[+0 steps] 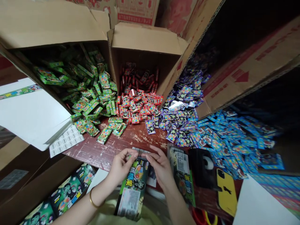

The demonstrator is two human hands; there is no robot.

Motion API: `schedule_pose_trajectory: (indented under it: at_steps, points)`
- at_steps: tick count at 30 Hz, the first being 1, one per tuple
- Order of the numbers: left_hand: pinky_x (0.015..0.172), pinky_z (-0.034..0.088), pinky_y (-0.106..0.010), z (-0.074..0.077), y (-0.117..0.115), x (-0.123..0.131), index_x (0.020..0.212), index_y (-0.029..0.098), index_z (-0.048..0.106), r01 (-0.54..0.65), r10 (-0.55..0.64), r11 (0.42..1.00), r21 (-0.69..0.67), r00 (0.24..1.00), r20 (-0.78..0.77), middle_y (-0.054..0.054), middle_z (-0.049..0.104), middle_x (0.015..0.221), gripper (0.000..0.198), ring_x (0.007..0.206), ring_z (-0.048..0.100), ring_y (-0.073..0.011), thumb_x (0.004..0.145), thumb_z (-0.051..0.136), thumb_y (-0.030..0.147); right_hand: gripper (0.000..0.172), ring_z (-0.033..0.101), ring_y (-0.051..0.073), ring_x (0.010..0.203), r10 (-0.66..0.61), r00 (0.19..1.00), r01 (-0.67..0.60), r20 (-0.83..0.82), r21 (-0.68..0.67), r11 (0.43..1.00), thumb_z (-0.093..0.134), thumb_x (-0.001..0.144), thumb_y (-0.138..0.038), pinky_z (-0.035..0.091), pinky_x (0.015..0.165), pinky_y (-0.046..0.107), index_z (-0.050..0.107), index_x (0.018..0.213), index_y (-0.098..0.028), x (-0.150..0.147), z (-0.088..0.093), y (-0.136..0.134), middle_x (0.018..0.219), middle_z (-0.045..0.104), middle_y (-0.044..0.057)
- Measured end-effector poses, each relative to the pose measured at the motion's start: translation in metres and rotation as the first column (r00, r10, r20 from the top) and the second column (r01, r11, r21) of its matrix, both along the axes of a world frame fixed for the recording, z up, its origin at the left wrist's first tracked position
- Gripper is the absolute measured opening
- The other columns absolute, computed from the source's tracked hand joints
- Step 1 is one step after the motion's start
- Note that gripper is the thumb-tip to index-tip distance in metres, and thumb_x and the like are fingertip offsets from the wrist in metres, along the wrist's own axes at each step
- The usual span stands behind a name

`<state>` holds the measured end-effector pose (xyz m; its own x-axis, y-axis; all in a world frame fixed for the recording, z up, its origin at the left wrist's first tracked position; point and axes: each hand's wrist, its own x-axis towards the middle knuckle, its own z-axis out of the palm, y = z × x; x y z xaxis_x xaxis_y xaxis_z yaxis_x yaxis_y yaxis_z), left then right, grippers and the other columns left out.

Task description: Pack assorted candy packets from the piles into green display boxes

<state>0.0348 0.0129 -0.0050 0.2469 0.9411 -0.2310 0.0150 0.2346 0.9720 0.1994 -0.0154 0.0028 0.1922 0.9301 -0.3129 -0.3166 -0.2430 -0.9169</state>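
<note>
Head view. Left hand (124, 161): thumb and forefinger pinched on the upper edge of a black-and-green printed candy bag (133, 187). Right hand (161, 167): thumb and forefinger closed at the same edge, the other fingers spread; the fingertips of both hands nearly meet. Candy bag: lower centre of the frame, over the person's lap, labelled face up; the two-sided grip probably keeps its edge taut and under control. Whether the edge is open cannot be told. Gold bangle (93, 200): on the left wrist.

Just right of the hands: second candy bag (181, 176), lying flat, apparently kept within reach. Beyond it: black object (202, 168) with a pale round part, use unclear; yellow phone case (226, 192), camera cut-out toward the top.

Across the middle of the frame, on the scuffed maroon table (93, 153): small candy boxes in four colours, green (91, 107), red (136, 107), purple (182, 122), blue (234, 140). Each colour spills from its own carton, mouth toward the person, presumably for easy picking without mixing; purple meets blue at the border.

Left: sticker sheet (67, 140), partly under white sheets (30, 115). Lower left: more printed bags (67, 193), lying in a row.
</note>
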Motion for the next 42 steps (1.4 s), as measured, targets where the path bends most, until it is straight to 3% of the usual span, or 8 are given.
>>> schedule_pose_trajectory:
  at_steps: [3, 6, 9, 15, 27, 31, 35, 42]
  points:
    - [0.060, 0.046, -0.024, -0.007, 0.002, 0.001, 0.080, 0.016, 0.065, 0.020, -0.020, 1.000, -0.016, 0.999, 0.026, -0.002, 0.066, 0.069, 0.027, 0.062, 0.058, -0.0148, 0.081, 0.065, 0.043, 0.041, 0.069, 0.023, 0.082, -0.030, 0.974, 0.010, 0.224, 0.088, 0.996, 0.072, 0.076, -0.032, 0.049, 0.086, 0.041, 0.058, 0.113, -0.022, -0.004, -0.004, -0.009, 0.086, 0.075, 0.006]
    - [0.064, 0.047, -0.025, -0.012, 0.002, 0.003, 0.086, 0.017, 0.063, 0.050, -0.049, 0.999, -0.022, 0.997, 0.061, -0.001, 0.066, 0.076, 0.026, 0.068, 0.059, -0.0155, 0.075, 0.072, 0.039, 0.038, 0.067, 0.023, 0.087, -0.042, 0.968, 0.011, 0.247, 0.125, 0.992, 0.070, 0.078, -0.034, 0.049, 0.085, 0.039, 0.059, 0.113, -0.023, -0.002, -0.009, -0.009, 0.089, 0.074, 0.005]
    - [0.065, 0.047, -0.025, -0.012, 0.000, 0.005, 0.090, 0.019, 0.058, 0.082, -0.075, 0.995, -0.057, 0.990, 0.117, 0.002, 0.064, 0.075, 0.032, 0.067, 0.058, -0.0142, 0.070, 0.076, 0.035, 0.020, 0.063, 0.021, 0.084, -0.093, 0.955, 0.052, 0.283, 0.149, 0.987, 0.074, 0.072, -0.036, 0.049, 0.076, 0.032, 0.068, 0.087, -0.023, 0.005, -0.009, 0.003, 0.086, 0.069, 0.004]
    - [0.064, 0.044, -0.024, -0.007, -0.001, 0.008, 0.088, 0.020, 0.054, 0.050, -0.048, 0.999, -0.019, 0.992, 0.116, 0.005, 0.058, 0.072, 0.030, 0.066, 0.055, -0.0128, 0.071, 0.075, 0.031, 0.014, 0.057, 0.016, 0.064, 0.171, 0.954, -0.185, 0.248, 0.034, 0.982, 0.075, 0.068, -0.032, 0.044, 0.064, 0.028, 0.068, 0.068, -0.020, 0.010, 0.004, 0.028, 0.067, 0.064, 0.000]
    - [0.062, 0.041, -0.023, -0.007, -0.004, 0.009, 0.090, 0.023, 0.043, 0.063, -0.055, 0.997, -0.043, 0.985, 0.162, 0.007, 0.052, 0.072, 0.038, 0.065, 0.051, -0.0117, 0.070, 0.075, 0.027, 0.006, 0.051, 0.015, 0.061, 0.175, 0.847, -0.279, 0.502, 0.139, 0.950, 0.070, 0.068, -0.021, 0.039, 0.059, 0.027, 0.067, 0.063, -0.022, 0.005, 0.009, 0.027, 0.065, 0.061, -0.001]
    - [0.064, 0.042, -0.022, -0.003, -0.006, 0.010, 0.091, 0.023, 0.042, 0.082, -0.080, 0.997, -0.008, 0.988, 0.135, 0.007, 0.052, 0.075, 0.040, 0.069, 0.052, -0.0116, 0.069, 0.075, 0.023, 0.016, 0.051, 0.013, 0.060, 0.262, 0.958, -0.257, 0.114, -0.056, 0.965, 0.079, 0.057, -0.022, 0.038, 0.057, 0.024, 0.065, 0.065, -0.020, 0.002, 0.004, 0.031, 0.062, 0.059, -0.003]
    - [0.067, 0.045, -0.023, 0.002, -0.009, 0.011, 0.093, 0.024, 0.040, 0.083, -0.077, 0.996, -0.032, 0.986, 0.148, 0.005, 0.059, 0.082, 0.043, 0.072, 0.056, -0.0122, 0.069, 0.076, 0.025, 0.027, 0.054, 0.012, 0.060, 0.241, 0.870, -0.374, -0.431, -0.258, 0.891, 0.080, 0.047, -0.020, 0.040, 0.059, 0.023, 0.062, 0.068, -0.017, 0.001, -0.007, 0.036, 0.062, 0.059, -0.004]
    - [0.069, 0.055, -0.032, 0.016, -0.010, -0.013, 0.091, 0.022, 0.056, 0.008, -0.010, 1.000, -0.020, 0.998, -0.067, -0.002, 0.069, 0.078, 0.046, 0.079, 0.067, -0.0231, 0.062, 0.076, 0.053, 0.037, 0.061, 0.019, 0.073, 0.232, 0.922, -0.294, -0.310, -0.172, 0.940, 0.083, 0.053, -0.045, 0.046, 0.071, 0.030, 0.065, 0.074, -0.020, -0.019, 0.002, 0.014, 0.073, 0.067, 0.000]
